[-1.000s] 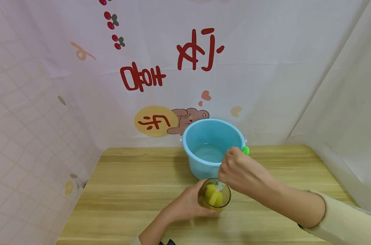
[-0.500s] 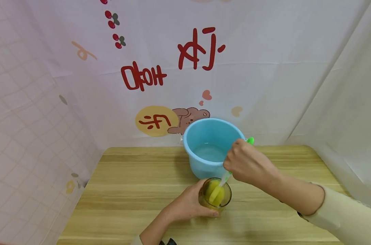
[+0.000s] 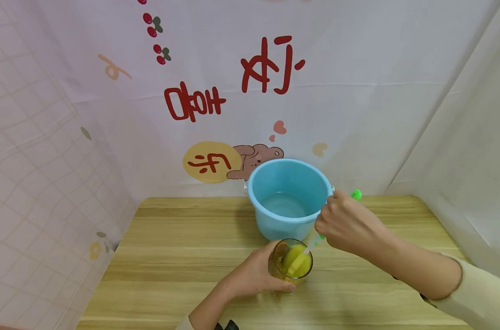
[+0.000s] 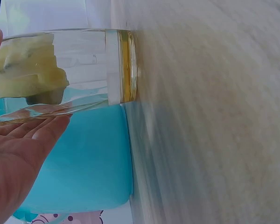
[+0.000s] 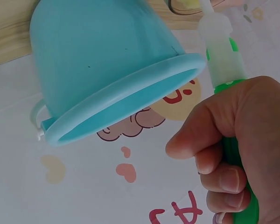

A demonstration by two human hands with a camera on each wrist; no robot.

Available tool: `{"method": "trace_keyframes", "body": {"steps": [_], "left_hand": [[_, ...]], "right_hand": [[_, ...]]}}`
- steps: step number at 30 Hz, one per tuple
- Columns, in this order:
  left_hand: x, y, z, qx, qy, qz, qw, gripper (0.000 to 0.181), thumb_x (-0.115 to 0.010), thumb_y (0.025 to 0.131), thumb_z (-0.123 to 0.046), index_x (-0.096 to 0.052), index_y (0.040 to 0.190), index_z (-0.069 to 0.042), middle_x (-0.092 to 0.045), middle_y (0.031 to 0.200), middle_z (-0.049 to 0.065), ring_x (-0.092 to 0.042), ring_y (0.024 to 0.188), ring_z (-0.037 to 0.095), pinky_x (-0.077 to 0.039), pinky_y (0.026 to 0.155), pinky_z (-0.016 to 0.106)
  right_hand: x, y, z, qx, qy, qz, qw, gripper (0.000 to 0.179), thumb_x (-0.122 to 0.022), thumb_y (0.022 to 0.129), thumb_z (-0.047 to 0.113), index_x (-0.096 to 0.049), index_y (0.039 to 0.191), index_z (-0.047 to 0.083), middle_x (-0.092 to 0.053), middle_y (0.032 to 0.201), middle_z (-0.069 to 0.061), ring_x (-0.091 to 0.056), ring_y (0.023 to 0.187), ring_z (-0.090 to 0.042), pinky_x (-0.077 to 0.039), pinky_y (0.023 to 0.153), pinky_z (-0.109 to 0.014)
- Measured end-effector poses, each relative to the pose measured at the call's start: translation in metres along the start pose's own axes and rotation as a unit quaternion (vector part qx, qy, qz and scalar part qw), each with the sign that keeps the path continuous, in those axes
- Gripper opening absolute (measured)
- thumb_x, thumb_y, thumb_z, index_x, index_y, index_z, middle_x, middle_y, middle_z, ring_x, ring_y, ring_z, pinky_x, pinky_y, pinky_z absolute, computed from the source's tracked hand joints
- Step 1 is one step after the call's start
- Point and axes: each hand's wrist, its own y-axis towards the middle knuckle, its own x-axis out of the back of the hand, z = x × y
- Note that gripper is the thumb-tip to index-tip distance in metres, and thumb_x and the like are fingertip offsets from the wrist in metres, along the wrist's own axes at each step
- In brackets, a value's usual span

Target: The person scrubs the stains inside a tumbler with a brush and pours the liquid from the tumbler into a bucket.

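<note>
My left hand grips a clear, amber-tinted drinking glass around its side. In the left wrist view the glass's base is right at the tabletop. Inside the glass sits the yellow sponge head of a cup brush. My right hand holds the brush by its green and white handle, fingers curled round it in the right wrist view. The brush slants up to the right, and its green end pokes out past the fist. Part of the handle is hidden inside the right hand.
A light blue bucket with some water in it stands just behind the glass, close to the right hand. Both rest on a wood-grain table. A printed white cloth hangs behind and at the sides.
My right hand has moved to the right and slightly down with the brush handle, so the brush leans more and its sponge shifts rightward in the glass. The left hand stays nearly still.
</note>
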Motion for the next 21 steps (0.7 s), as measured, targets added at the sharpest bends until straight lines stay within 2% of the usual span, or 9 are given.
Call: {"method": "trace_keyframes", "body": {"steps": [7,15,21], "left_hand": [[0.000,0.000,-0.001,-0.011,0.001,0.000,0.9999,0.092,-0.093,0.079,-0.044,-0.040,0.154,-0.036,-0.052,0.149,-0.014,-0.050,0.135,0.009,-0.043,0.114,0.038],[-0.001,0.001,0.000,-0.017,0.011,-0.005,0.9998,0.091,-0.093,0.080,-0.043,-0.042,0.154,-0.030,-0.053,0.145,-0.016,-0.052,0.130,0.006,-0.044,0.113,0.036],[-0.001,0.002,0.000,-0.017,-0.002,-0.001,0.9999,0.089,-0.094,0.080,-0.037,-0.042,0.152,-0.035,-0.056,0.140,-0.018,-0.055,0.124,0.006,-0.045,0.111,0.034]], "right_hand": [[0.009,-0.001,0.000,0.008,-0.013,-0.013,0.9998,0.038,-0.059,0.071,-0.002,-0.027,0.055,0.011,-0.035,0.049,-0.007,-0.038,0.048,-0.020,-0.022,0.055,-0.024],[0.024,0.006,0.002,0.020,-0.024,-0.032,0.9990,0.040,-0.063,0.068,-0.006,-0.028,0.056,0.010,-0.035,0.049,-0.007,-0.036,0.048,-0.020,-0.023,0.054,-0.024],[0.029,0.017,0.003,0.019,-0.035,-0.041,0.9983,0.037,-0.067,0.065,-0.006,-0.034,0.054,0.006,-0.043,0.049,-0.009,-0.041,0.047,-0.023,-0.025,0.053,-0.024]]}}
